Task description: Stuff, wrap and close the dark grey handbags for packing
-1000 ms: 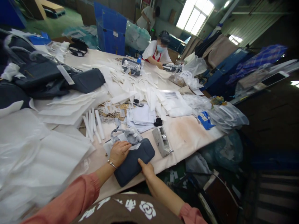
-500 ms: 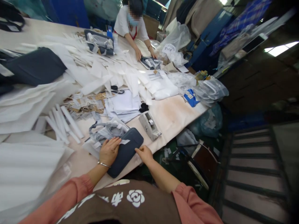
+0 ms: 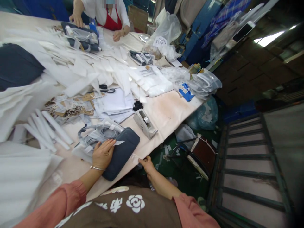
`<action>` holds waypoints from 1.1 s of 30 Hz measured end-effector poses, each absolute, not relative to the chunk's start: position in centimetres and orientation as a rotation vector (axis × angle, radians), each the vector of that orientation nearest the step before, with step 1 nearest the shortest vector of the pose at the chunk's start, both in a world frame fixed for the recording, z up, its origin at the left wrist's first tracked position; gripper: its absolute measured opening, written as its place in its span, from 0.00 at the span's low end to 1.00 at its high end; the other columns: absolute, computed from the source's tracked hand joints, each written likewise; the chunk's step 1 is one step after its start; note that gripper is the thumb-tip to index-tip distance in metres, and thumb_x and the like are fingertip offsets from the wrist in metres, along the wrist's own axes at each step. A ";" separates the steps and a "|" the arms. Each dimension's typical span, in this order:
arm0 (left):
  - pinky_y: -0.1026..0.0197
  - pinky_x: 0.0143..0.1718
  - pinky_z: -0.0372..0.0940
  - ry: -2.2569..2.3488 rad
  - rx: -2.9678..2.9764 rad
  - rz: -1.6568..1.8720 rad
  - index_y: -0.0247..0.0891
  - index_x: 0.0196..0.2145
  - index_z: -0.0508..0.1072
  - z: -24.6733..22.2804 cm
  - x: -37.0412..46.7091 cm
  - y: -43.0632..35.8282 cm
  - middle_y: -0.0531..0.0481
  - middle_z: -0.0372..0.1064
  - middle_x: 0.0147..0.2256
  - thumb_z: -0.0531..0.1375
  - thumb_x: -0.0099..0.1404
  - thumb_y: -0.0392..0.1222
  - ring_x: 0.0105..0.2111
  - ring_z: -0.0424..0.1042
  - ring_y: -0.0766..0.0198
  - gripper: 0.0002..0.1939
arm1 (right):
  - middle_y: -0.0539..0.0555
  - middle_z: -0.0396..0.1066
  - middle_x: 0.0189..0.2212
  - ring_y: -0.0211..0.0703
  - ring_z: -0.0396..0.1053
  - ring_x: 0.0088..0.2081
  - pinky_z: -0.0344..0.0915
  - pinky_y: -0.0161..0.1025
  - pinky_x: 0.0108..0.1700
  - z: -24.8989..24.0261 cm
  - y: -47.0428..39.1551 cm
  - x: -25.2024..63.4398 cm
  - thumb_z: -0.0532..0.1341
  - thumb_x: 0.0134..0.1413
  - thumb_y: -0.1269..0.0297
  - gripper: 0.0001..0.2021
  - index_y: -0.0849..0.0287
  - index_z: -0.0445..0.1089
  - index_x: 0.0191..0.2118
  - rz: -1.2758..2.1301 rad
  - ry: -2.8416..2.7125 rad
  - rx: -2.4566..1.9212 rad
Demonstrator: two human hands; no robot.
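Observation:
A dark blue flat bag [image 3: 124,148] lies on the table near its front edge. My left hand [image 3: 103,155] rests flat on its left side, fingers stretched out and together. A pale strip [image 3: 119,142] sticks out by my fingertips. Beside the bag, a grey strap bundle [image 3: 105,130] lies partly under clear wrapping. My right hand [image 3: 147,165] is at the table edge, apart from the bag, thumb and forefinger pinched together. Whatever lies between them, if anything, is too small to make out. A grey tape dispenser [image 3: 144,123] stands just beyond the bag.
White foam sheets [image 3: 14,171] and rolled white tubes [image 3: 48,129] lie to the left. Tags with strings [image 3: 71,106] and white papers [image 3: 116,104] sit farther back. Across the table, a co-worker in a red apron [image 3: 110,20] touches another wrapped bag [image 3: 82,36]. A stool [image 3: 203,155] stands at right.
My right hand has come off the bag's edge and moved slightly down and away. My left hand stays on the bag. The co-worker's hands have left the small wrapped item; one now touches another bag.

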State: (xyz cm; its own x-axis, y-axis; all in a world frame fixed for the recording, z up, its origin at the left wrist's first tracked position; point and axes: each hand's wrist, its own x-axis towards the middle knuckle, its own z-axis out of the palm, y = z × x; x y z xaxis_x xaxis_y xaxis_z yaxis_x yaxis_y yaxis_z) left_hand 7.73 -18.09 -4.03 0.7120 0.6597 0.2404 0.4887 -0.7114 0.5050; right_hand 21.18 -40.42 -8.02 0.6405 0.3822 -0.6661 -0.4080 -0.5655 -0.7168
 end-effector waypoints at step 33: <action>0.48 0.54 0.57 0.941 2.586 0.716 0.46 0.49 0.70 -5.1 6.9 -18.8 0.48 0.71 0.47 0.52 0.64 0.38 0.48 0.70 0.58 0.16 | 0.42 0.56 0.12 0.31 0.51 0.14 0.48 0.30 0.19 6.1 -32.6 24.3 0.62 0.44 0.58 0.12 0.57 0.57 0.23 1.863 -0.316 -1.593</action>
State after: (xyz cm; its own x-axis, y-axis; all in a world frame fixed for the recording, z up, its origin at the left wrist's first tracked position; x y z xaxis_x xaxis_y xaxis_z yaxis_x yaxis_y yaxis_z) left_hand 6.88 -18.77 -5.15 0.6619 0.6626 0.3505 0.5144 -0.7417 0.4305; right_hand 24.27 -32.55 6.13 -0.0428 0.6149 -0.7875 -0.3207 -0.7549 -0.5720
